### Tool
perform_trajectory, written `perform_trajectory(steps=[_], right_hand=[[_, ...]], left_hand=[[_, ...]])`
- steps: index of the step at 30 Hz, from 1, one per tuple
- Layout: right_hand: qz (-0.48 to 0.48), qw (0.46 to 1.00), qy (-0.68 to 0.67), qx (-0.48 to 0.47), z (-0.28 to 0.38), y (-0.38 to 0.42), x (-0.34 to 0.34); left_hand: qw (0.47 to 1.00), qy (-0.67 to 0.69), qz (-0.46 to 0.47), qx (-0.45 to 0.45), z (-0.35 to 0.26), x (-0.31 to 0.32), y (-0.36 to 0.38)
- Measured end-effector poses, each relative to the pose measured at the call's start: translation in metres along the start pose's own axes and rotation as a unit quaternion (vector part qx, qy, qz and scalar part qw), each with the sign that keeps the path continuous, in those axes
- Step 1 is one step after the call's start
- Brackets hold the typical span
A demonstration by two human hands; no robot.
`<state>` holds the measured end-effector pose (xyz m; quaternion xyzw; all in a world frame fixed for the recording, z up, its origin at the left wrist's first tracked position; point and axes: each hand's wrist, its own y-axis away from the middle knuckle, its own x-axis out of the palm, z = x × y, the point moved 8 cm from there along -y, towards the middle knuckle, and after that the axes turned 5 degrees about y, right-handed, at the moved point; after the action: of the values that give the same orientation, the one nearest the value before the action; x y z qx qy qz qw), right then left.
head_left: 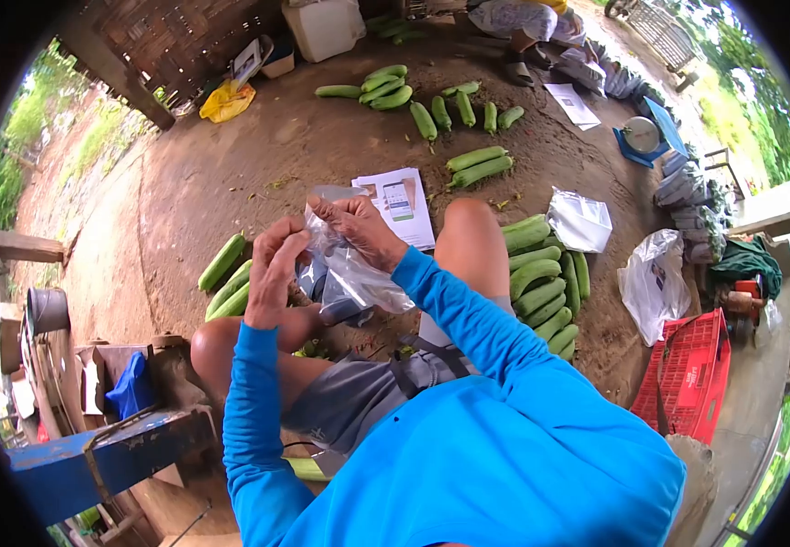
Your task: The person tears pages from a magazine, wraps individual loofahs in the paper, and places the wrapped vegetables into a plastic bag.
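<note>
A clear plastic bag (368,284) hangs crumpled between my two hands, above my lap. My left hand (276,263) pinches its upper edge with curled fingers. On the other side, my right hand (360,230) grips the bag's top, thumb against fingers. Beyond the hands, printed sheets (418,205) lie on the dirt floor. Long green gourds (223,263) rest on the ground beside my left knee. A larger pile of gourds (541,283) lies beside my right leg. Whatever is inside the bag, if anything, I cannot make out.
More gourds (479,169) lie in groups farther out. A white plastic bag (579,219) and a clear bag (655,283) lie to the right, near a red crate (687,374). A blue scale (643,137) stands at the far right. Another person (518,36) sits at the back.
</note>
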<state>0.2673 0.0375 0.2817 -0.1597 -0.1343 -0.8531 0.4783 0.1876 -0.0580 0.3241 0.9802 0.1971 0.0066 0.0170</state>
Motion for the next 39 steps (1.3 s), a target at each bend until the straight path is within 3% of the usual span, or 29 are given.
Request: perform_trajectory(steps=[4,6,8,10,11,13,14,15,17,20,21,24,26,28,30,32,34,36,39], right_hand=[[-0.023,0.995,-0.091,0.023,-0.001,0.002,-0.007],[-0.058,0.989,-0.138,0.021,0.004,0.001,-0.024],[-0.028,0.954,-0.294,0.046,0.004,0.001,-0.038],[-0.047,0.947,-0.316,0.029,0.012,0.009,-0.046],[-0.037,0.969,-0.246,0.019,0.014,0.010,-0.050],[-0.055,0.997,-0.042,0.039,0.021,0.010,-0.043],[-0.055,0.997,-0.042,0.041,0.020,0.013,-0.032],[-0.009,0.998,0.041,0.041,0.019,0.015,-0.014],[0.052,0.984,0.167,0.023,0.015,0.012,0.012],[0.050,0.975,0.215,-0.005,0.019,0.013,0.030],[0.069,0.966,0.248,-0.008,0.020,0.014,0.033],[0.100,0.946,0.307,0.016,0.021,0.018,0.034],[0.141,0.861,0.484,-0.067,0.025,0.020,0.037],[0.153,0.856,0.493,-0.022,0.022,0.022,0.030],[0.131,0.845,0.506,-0.112,0.025,0.018,0.024],[0.128,0.858,0.489,-0.087,0.018,0.015,0.017],[0.077,0.845,0.514,-0.129,0.005,0.006,0.003],[0.049,0.849,0.519,-0.087,-0.012,0.000,-0.011],[-0.041,0.869,0.492,-0.030,-0.047,-0.007,-0.042]], left_hand=[[0.996,-0.083,-0.022,0.034,0.002,-0.017,0.006],[0.911,-0.344,-0.029,0.225,-0.017,-0.023,0.018],[0.906,-0.383,-0.031,0.179,-0.007,-0.046,0.024],[0.839,-0.496,-0.140,0.173,-0.005,-0.077,0.028],[0.865,-0.477,-0.126,0.093,0.002,-0.093,0.027],[0.895,-0.422,-0.100,0.101,-0.054,-0.058,0.030],[0.922,-0.366,-0.072,0.106,-0.068,-0.036,0.032],[0.922,-0.365,-0.073,0.104,-0.066,-0.026,0.032],[0.871,-0.433,0.001,0.231,-0.071,0.006,0.033],[0.861,-0.460,0.062,0.208,-0.039,0.013,0.025],[0.874,-0.454,0.053,0.163,-0.028,0.007,0.021],[0.883,-0.445,0.030,0.148,-0.016,-0.011,0.011],[0.883,-0.451,-0.011,0.128,-0.025,-0.017,0.012],[0.899,-0.416,-0.062,0.121,-0.027,-0.033,0.009],[0.912,-0.377,-0.071,0.144,-0.030,-0.037,0.012],[0.945,-0.301,-0.075,0.102,-0.025,-0.042,0.013],[0.946,-0.298,-0.071,0.107,-0.019,-0.033,0.018],[0.946,-0.296,-0.067,0.112,-0.020,-0.020,0.028],[0.955,-0.270,0.020,0.122,-0.025,0.014,0.046]])
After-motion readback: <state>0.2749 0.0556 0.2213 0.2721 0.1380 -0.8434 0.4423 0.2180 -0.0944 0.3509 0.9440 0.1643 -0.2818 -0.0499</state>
